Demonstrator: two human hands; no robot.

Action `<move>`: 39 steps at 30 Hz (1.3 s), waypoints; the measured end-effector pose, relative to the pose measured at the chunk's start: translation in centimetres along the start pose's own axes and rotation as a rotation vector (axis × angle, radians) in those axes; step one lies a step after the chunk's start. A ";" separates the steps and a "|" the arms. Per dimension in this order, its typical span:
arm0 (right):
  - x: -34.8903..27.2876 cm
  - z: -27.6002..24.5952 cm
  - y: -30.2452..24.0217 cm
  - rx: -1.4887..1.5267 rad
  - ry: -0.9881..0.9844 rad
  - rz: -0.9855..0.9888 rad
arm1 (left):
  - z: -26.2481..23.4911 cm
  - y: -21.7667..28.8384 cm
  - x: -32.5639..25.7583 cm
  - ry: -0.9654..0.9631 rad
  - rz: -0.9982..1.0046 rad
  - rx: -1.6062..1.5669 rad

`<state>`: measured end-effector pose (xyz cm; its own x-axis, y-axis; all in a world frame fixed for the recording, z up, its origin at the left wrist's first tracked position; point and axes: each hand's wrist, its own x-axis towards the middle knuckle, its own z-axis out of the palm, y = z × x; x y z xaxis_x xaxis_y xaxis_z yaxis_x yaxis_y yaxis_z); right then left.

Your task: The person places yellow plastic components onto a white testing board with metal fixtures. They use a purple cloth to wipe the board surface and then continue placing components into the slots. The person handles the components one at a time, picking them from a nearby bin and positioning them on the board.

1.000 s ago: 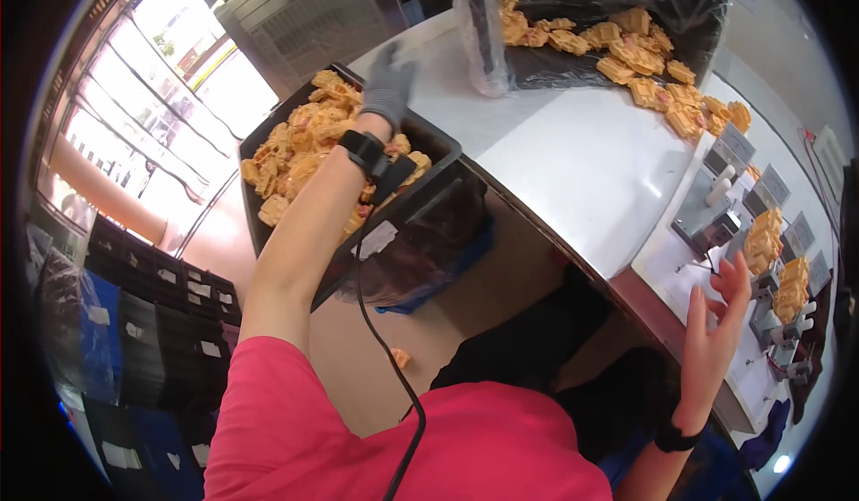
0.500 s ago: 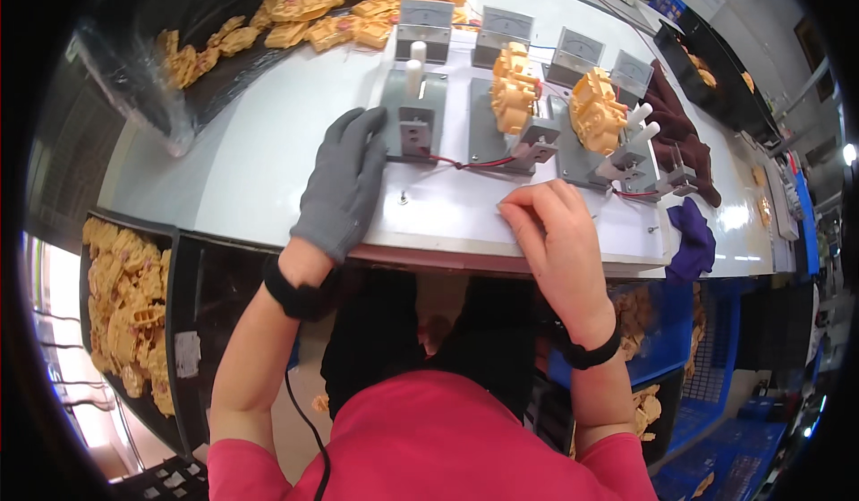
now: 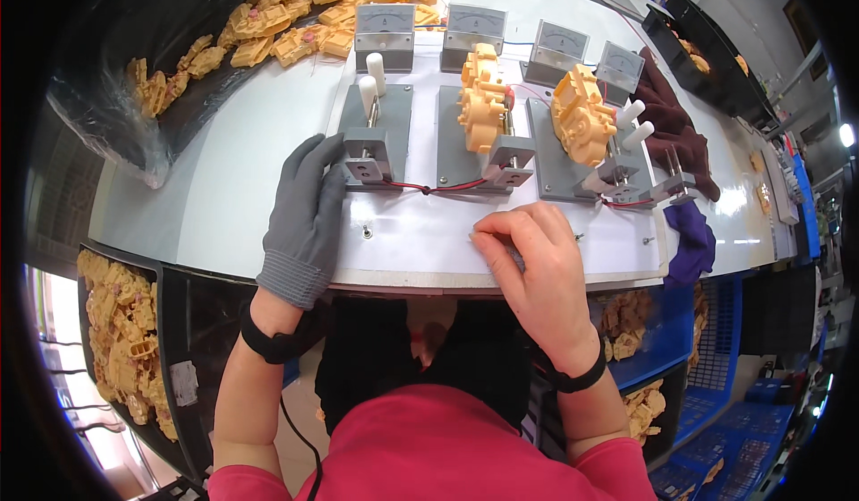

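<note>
My left hand [image 3: 307, 210], in a grey knit glove, lies on the white tabletop with fingers stretched out. Its fingertips are beside the left edge of the leftmost grey test fixture [image 3: 400, 134], which has two white-capped posts. My bare right hand [image 3: 546, 268] is in front of the middle fixtures, thumb and forefinger pinched together at the table surface; whatever is between them is hidden. Cream-yellow plastic gear housings stand on two fixtures, one housing [image 3: 483, 107] on the second and another [image 3: 582, 118] on the third. A small toggle switch [image 3: 367, 232] stands near my left hand.
Analog meters, including a grey one [image 3: 385, 31], stand behind the fixtures. Many cream-yellow housings [image 3: 268, 20] lie at the back left, partly on black plastic. A bin of parts [image 3: 125, 331] is at lower left. A purple cloth [image 3: 689, 237] hangs over the right front edge.
The whole view has shifted, so the fixtures and table appear lower and further left. Both hands keep about the same places relative to the fixtures.
</note>
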<state>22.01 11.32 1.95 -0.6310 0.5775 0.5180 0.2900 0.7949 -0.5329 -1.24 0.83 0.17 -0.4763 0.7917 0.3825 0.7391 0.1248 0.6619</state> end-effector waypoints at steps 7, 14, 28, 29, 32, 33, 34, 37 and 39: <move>-0.3 0.6 0.3 -0.004 0.040 -0.026 | 0.4 -0.4 -0.1 0.005 -0.017 -0.018; -0.5 0.5 0.8 -0.066 0.092 -0.068 | 0.1 -4.4 -0.6 -0.091 0.034 -0.006; -0.5 0.4 0.8 -0.046 0.087 -0.060 | -0.5 -2.5 -0.5 -0.114 -0.186 -0.232; -0.4 0.5 0.7 -0.053 0.080 -0.059 | -0.6 -2.6 -0.6 -0.100 -0.139 -0.207; -0.2 0.4 0.5 -0.045 0.076 -0.078 | -0.8 -2.0 -0.9 -0.053 -0.061 -0.087; -0.4 0.4 0.8 -0.055 0.065 -0.058 | 0.1 -2.4 -0.8 -0.047 -0.040 -0.053; -0.4 0.3 0.9 -0.052 0.051 -0.042 | 0.3 -2.2 -0.6 -0.038 -0.025 -0.006; -0.4 0.4 1.0 -0.081 0.033 -0.080 | 0.2 -0.3 0.1 -0.071 -0.076 -0.165; -0.3 0.3 0.9 -0.081 0.032 -0.103 | 0.2 -0.5 -0.1 -0.030 -0.070 -0.157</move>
<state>22.22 11.81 1.11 -0.6374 0.4963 0.5894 0.2825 0.8622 -0.4205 -1.45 0.83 -0.31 -0.5082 0.8018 0.3143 0.6197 0.0870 0.7800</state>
